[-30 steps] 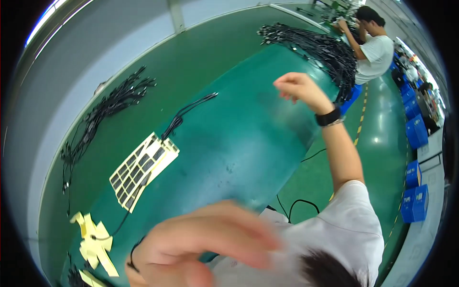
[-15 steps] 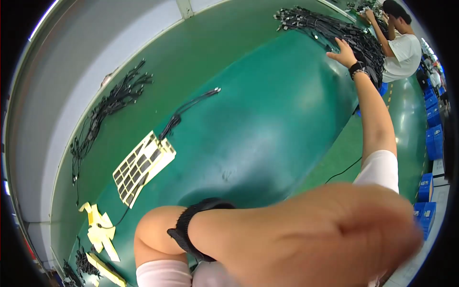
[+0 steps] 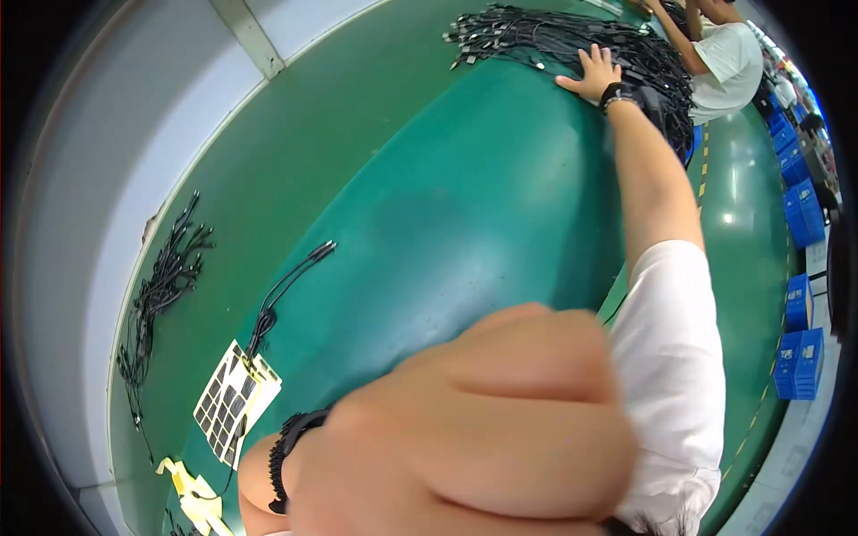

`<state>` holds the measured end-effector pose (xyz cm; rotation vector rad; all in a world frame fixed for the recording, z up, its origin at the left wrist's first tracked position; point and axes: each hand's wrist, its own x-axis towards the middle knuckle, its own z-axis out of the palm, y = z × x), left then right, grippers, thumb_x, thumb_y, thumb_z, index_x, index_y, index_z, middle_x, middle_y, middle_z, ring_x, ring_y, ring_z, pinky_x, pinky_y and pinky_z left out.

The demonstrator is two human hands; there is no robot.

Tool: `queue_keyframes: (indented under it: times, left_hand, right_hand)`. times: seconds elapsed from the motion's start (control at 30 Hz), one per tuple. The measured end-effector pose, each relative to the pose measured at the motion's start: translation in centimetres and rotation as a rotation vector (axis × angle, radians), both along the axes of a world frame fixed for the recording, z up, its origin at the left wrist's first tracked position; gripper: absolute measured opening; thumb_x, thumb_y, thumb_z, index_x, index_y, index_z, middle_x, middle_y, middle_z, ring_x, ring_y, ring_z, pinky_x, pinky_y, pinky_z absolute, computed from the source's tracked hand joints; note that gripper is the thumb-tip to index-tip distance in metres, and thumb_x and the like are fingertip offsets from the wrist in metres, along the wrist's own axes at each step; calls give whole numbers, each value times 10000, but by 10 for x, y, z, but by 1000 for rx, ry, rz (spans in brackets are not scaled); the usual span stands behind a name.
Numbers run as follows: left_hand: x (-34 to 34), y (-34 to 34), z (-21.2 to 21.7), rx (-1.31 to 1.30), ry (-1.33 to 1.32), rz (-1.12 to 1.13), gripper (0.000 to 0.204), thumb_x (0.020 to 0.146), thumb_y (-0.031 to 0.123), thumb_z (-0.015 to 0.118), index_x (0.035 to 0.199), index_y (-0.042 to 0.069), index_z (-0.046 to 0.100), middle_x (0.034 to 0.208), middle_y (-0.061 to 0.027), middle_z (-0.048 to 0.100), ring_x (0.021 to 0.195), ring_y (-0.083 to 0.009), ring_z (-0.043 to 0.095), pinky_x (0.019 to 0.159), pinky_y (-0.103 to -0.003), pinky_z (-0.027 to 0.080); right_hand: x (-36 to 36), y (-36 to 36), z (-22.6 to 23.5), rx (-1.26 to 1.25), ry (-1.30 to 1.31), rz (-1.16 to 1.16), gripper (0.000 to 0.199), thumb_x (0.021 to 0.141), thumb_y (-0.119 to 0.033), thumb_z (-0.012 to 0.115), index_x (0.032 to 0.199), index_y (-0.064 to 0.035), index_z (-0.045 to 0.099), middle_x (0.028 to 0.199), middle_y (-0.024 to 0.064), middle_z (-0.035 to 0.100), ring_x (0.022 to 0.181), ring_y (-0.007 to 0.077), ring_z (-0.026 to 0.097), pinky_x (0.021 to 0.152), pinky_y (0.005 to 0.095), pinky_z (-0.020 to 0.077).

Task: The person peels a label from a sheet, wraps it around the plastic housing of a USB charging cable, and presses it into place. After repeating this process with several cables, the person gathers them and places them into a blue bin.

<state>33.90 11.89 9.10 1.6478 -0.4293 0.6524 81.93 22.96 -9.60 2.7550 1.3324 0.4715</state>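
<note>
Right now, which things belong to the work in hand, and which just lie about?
In hand: right hand on the big pile of black cables; left hand raised, blurred.
Lying about: small black cable bundle, label sheet, yellow paper scraps, blue crates.

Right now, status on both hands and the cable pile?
Right hand stretched out flat, fingers spread, at edge of the black cable pile. Left hand close to camera, blurred, grip unclear. Bare green table between them.
</note>
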Motion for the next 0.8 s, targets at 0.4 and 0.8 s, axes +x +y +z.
queue_keyframes:
  times: [0.4, 0.8]
  left_hand:
    - [-76, 12, -82, -313, 289, 615, 218, 665, 92, 656, 537, 48, 485, 579, -42, 514, 571, -170, 441, 498, -291, 321]
    - [-35, 14, -129, -32, 555, 642, 197, 672, 56, 661, 545, 36, 512, 586, -47, 541, 548, -187, 468, 532, -286, 358]
  right_hand:
    - [-3, -3, -1, 89, 209, -50, 708, 748, -658, 466, 1079, -42, 580, 1152, 208, 504, 1149, 322, 411, 897, 441, 376]
    - [24, 1, -4, 261, 71, 141, 767, 666, -598, 623, 1245, -121, 459, 1365, 207, 287, 1267, 385, 252, 973, 500, 308]
